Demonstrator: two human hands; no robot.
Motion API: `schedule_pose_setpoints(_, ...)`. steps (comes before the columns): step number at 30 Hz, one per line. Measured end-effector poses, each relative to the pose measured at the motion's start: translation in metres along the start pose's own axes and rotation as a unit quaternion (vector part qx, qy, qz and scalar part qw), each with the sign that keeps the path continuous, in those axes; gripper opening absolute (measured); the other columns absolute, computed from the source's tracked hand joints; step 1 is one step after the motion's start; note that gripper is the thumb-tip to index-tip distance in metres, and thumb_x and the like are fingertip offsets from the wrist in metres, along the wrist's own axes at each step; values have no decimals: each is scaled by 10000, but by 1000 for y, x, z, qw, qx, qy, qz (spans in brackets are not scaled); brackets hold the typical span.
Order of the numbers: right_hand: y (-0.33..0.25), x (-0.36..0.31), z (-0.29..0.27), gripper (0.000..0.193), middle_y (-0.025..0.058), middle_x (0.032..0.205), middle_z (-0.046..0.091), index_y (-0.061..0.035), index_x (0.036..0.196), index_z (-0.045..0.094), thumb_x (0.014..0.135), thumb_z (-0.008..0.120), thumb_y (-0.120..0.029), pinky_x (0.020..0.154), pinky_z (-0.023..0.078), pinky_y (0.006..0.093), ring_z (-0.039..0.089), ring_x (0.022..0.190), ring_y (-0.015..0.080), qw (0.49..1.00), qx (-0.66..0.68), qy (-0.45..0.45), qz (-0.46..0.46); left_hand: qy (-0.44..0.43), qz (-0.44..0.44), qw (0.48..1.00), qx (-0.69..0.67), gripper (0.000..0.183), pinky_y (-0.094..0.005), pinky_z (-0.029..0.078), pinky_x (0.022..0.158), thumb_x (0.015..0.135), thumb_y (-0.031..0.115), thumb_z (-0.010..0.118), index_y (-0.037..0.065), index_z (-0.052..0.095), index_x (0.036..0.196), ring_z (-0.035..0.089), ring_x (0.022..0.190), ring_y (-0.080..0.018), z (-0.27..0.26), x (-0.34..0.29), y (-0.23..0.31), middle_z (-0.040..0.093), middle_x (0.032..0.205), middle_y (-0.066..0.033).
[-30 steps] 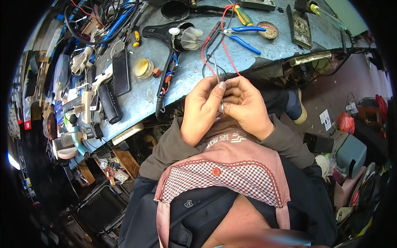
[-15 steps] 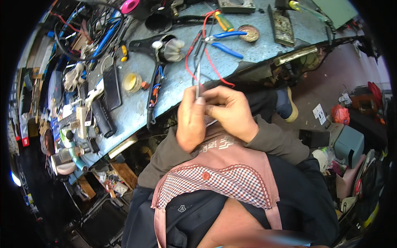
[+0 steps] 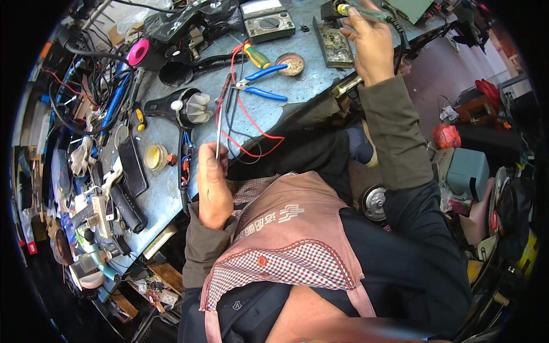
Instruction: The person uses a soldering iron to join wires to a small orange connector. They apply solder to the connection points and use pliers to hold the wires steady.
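My left hand [image 3: 213,186] is closed on a slim silver metal tool [image 3: 218,142], which points up over the bench's front edge. Whether it is tweezers or a plain rod I cannot tell. At the far right of the bench, my right hand [image 3: 373,48] is stretched out. Its thumb and fingers are around the greenish handle of a soldering iron [image 3: 374,15] with a yellow collar; the other fingers are partly spread. Below that hand lies a dirty, narrow metal tray [image 3: 336,48]. A hair dryer [image 3: 171,107] with its end opened and wires exposed lies beyond my left hand.
Blue-handled cutters [image 3: 264,93], a screwdriver [image 3: 256,55], red and black test leads [image 3: 243,114], a round tin [image 3: 290,64] and an analog multimeter [image 3: 267,22] lie on the blue bench [image 3: 311,94]. A small jar [image 3: 155,156] and a phone [image 3: 132,166] sit to the left.
My hands have come apart. The right has reached far to the upper right, onto the soldering iron's handle. My left keeps the silver tool, and the view has shifted rightward.
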State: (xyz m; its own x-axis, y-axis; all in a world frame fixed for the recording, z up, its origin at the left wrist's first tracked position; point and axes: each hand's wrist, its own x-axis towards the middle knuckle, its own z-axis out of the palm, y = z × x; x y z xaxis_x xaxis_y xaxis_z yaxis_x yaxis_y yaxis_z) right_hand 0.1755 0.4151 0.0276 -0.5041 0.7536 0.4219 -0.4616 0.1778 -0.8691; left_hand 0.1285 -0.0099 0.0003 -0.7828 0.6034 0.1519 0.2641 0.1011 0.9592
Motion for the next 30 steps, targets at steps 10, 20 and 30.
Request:
schedule_pose_setpoints(10,-22,-40,-24,194,145,870,758,56,1151,662,1018,759,-48,642,663,327,763,738,182,976,-94,126,-152,97,-99,990,-8,344,-267,294,675,1063,328,418,32,593,1080,368,754,-78,-28,-57,-13,456,854,26)
schedule_pose_setpoints(20,22,-31,-30,164,134,872,767,45,1121,676,1012,757,-45,654,648,314,755,724,163,986,-99,115,-71,162,-103,981,-27,396,-273,262,639,1089,320,415,1,644,1133,342,712,-65,-28,-64,-14,430,795,45)
schedule_pose_setpoints(30,17,-43,-24,175,145,906,770,54,1125,675,1007,756,-47,663,646,315,759,746,170,983,-114,115,-89,167,-101,981,10,480,-274,256,650,1161,408,367,9,632,1129,323,721,-72,-23,-63,-19,407,797,43)
